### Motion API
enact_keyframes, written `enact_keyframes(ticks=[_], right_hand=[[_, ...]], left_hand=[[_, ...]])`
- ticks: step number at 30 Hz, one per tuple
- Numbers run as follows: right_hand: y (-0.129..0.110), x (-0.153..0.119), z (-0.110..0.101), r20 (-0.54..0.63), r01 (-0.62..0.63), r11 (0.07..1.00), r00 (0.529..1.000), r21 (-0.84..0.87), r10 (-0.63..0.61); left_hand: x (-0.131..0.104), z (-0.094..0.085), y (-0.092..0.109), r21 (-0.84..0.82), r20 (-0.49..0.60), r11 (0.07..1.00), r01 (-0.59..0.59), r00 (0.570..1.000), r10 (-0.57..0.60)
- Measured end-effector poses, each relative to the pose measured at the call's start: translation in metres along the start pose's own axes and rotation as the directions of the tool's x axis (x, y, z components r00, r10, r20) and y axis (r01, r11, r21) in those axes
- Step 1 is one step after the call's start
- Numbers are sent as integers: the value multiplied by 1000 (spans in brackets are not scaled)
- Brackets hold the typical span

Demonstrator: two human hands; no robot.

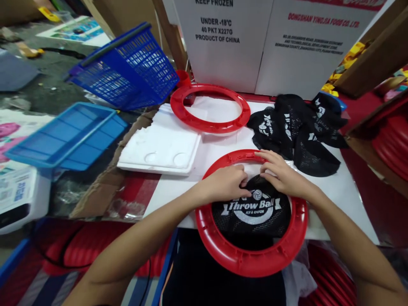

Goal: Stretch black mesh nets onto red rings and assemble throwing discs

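Note:
A red plastic ring (251, 265) lies at the front edge of the white work surface and juts out over my lap. Inside it sits a black mesh net (255, 225) printed "Throw Ball" in white. My left hand (228, 182) is over the ring's left inner side, its fingers curled closed at the net's upper edge. At the upper right of the ring, my right hand (280, 174) has bent fingers at the net and one finger stretched onto the rim. Whether fabric is pinched under the fingertips is partly hidden.
Behind lies a second red ring (210, 127), partly on a white foam piece (159, 148). Several black mesh nets (296, 127) are heaped at the right. A blue basket (127, 68) and blue tray (66, 136) stand left; a white carton (229, 55) rises at the back.

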State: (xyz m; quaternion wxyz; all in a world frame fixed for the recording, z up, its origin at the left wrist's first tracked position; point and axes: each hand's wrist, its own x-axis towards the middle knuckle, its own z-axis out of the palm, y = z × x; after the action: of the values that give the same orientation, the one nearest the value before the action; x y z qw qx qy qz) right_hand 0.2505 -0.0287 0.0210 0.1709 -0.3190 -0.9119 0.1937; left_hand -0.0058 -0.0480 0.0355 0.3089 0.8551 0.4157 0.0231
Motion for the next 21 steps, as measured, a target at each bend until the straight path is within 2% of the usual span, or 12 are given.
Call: enact_keyframes(ticks=[2,4,6,8,10,12,17,21], right_hand=[[-1,-3,-6,-48,-22,995,999,100,26],[-4,-4,-12,-72,-85,982,993,169,98],[-6,-2,-15,-96,-167,966,977,195,189],[-7,2,-14,-125,-205,962,965,183,230],[-5,5,-10,-142,-176,973,970,150,197],[-2,6,-7,-135,-153,985,977,81,163],[1,6,0,-112,-226,964,971,-137,211],[-2,7,3,-124,-242,954,967,-179,222]], left_hand=[[9,-10,-3,-172,32,985,-22,999,28],[17,-16,-5,-384,-2,923,-43,999,46],[24,-19,-8,-552,-77,830,-77,996,41],[28,-18,-10,-587,-207,799,-132,978,9],[29,-14,-13,-506,-359,846,-169,933,-28],[29,-8,-15,-387,-450,905,-175,893,-19],[27,10,-18,-50,-450,990,-132,888,96],[27,16,-17,55,-472,991,-120,872,132]])
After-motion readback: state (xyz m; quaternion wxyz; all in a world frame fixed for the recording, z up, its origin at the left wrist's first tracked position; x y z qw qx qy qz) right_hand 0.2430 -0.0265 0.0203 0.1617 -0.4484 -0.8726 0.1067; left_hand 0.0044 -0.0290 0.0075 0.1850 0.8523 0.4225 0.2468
